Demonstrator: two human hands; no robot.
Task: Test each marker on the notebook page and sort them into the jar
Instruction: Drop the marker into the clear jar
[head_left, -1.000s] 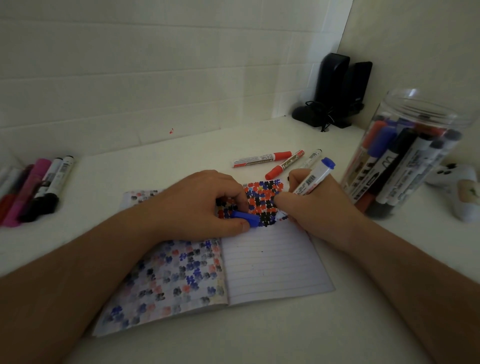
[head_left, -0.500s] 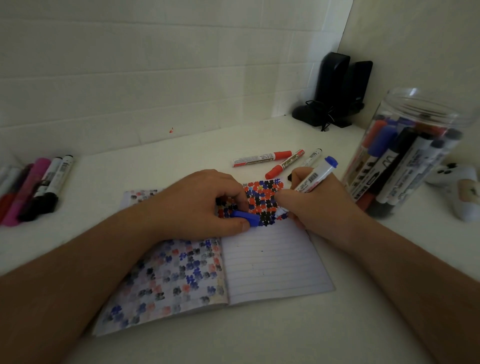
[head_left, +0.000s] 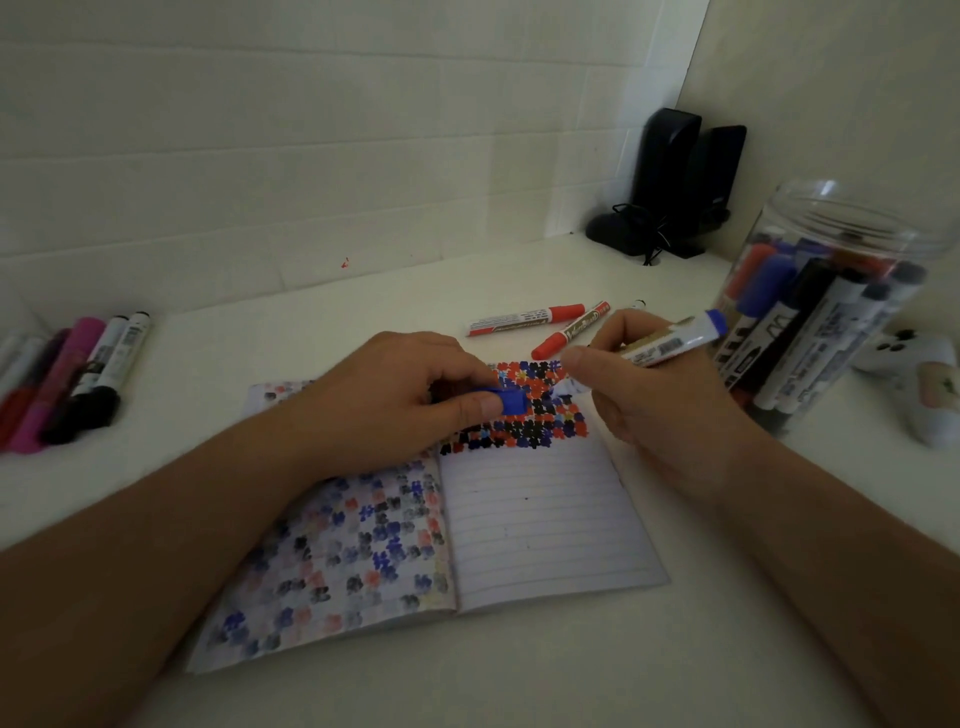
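left hand (head_left: 395, 395): pinches small blue marker cap (head_left: 511, 401) over open lined notebook (head_left: 540, 525).
right hand (head_left: 649, 410): grips white blue-ended marker (head_left: 670, 345), tip on page.
clear plastic jar (head_left: 826, 306): at 2 o'clock, holds markers.

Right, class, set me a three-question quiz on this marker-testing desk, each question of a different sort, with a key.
1. True or false: the right hand holds a blue marker over the notebook.
2. What does the left hand pinch? A) a red marker B) a blue cap C) an eraser
3. Fill in: the clear jar of sorted markers stands to the ____ of the notebook.

Key: 1 true; 2 B; 3 right.
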